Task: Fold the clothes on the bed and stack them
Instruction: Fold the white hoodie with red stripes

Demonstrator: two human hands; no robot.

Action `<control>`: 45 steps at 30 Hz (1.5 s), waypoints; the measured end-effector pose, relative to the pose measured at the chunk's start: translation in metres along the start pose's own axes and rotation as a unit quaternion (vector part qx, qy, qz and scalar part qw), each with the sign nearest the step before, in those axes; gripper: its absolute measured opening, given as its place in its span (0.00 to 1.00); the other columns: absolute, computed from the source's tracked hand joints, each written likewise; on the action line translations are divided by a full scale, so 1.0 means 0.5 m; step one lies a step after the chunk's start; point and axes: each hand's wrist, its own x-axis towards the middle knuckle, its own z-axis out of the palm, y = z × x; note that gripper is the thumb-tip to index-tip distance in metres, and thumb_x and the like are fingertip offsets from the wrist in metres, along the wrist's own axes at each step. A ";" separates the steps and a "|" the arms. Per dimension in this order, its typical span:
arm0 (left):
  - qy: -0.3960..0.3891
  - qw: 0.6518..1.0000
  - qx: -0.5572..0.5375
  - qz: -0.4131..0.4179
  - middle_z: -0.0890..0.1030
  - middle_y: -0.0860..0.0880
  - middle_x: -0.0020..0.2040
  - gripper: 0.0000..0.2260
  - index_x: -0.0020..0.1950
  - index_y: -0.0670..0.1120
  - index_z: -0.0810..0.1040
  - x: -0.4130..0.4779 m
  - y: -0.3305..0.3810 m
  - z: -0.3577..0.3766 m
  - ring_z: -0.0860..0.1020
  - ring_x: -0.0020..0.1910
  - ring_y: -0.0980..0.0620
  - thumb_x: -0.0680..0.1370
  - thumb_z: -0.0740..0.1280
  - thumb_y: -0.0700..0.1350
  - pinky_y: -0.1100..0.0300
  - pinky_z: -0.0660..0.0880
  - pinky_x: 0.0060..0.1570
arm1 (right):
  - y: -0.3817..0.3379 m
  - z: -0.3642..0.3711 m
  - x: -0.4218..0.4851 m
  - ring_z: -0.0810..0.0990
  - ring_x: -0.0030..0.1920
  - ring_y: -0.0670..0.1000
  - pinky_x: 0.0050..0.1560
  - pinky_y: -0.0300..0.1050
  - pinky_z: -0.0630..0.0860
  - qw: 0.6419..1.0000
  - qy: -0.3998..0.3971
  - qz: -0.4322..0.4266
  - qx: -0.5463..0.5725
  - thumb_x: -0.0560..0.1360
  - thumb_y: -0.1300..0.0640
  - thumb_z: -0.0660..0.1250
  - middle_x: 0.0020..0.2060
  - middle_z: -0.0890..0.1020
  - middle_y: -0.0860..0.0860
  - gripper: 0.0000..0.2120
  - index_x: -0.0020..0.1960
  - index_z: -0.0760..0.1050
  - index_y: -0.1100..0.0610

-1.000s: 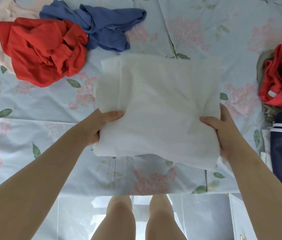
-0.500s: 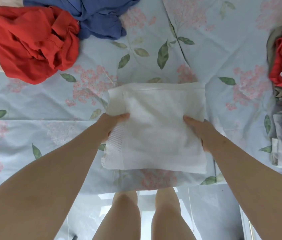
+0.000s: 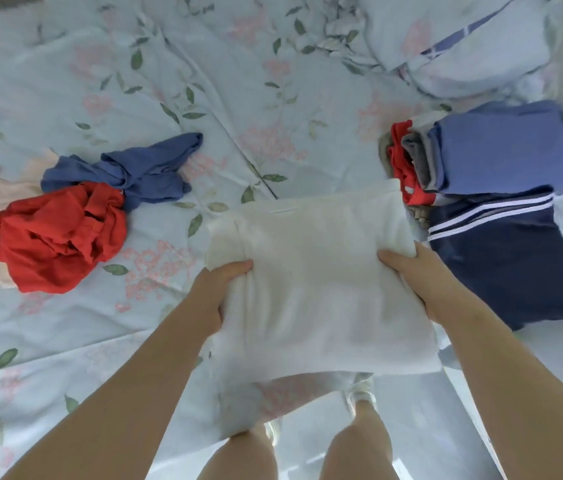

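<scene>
A folded white garment (image 3: 314, 285) is gripped at its two sides, the left hand (image 3: 216, 294) clenched on its left edge and the right hand (image 3: 422, 282) on its right edge, near the bed's (image 3: 238, 98) near edge. Just beside it, toward the right edge, a stack of folded clothes (image 3: 501, 188) is seen, topped by a blue piece. A crumpled red garment (image 3: 55, 237) and a crumpled blue garment (image 3: 127, 171) are left lying toward the left edge.

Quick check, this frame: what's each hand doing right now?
Left hand: closed on the left edge of the folded white knit garment.
Right hand: closed on its right edge, beside the navy striped garment.
</scene>
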 end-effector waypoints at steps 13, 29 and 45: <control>-0.050 0.998 -0.022 -0.033 0.81 0.44 0.51 0.19 0.58 0.45 0.75 -0.046 -0.073 0.600 0.79 0.48 0.43 0.70 0.74 0.43 0.51 0.76 0.47 | -0.072 -0.567 0.113 0.76 0.39 0.50 0.39 0.42 0.71 0.991 0.098 -0.015 -0.085 0.77 0.60 0.65 0.43 0.78 0.50 0.10 0.58 0.72 0.54; 0.054 0.890 0.431 0.136 0.73 0.45 0.62 0.16 0.66 0.46 0.68 -0.008 -0.064 0.710 0.75 0.56 0.45 0.79 0.60 0.44 0.51 0.74 0.57 | -0.070 -0.524 0.235 0.73 0.55 0.55 0.61 0.51 0.70 0.932 0.077 -0.041 -0.352 0.77 0.56 0.61 0.62 0.74 0.54 0.14 0.62 0.72 0.53; 0.196 0.715 0.619 0.258 0.75 0.50 0.60 0.14 0.66 0.52 0.67 -0.106 0.131 0.096 0.71 0.62 0.48 0.80 0.55 0.50 0.54 0.64 0.60 | -0.196 0.148 -0.005 0.74 0.59 0.55 0.59 0.48 0.71 0.819 -0.127 -0.243 -0.504 0.78 0.52 0.58 0.62 0.71 0.53 0.18 0.67 0.66 0.52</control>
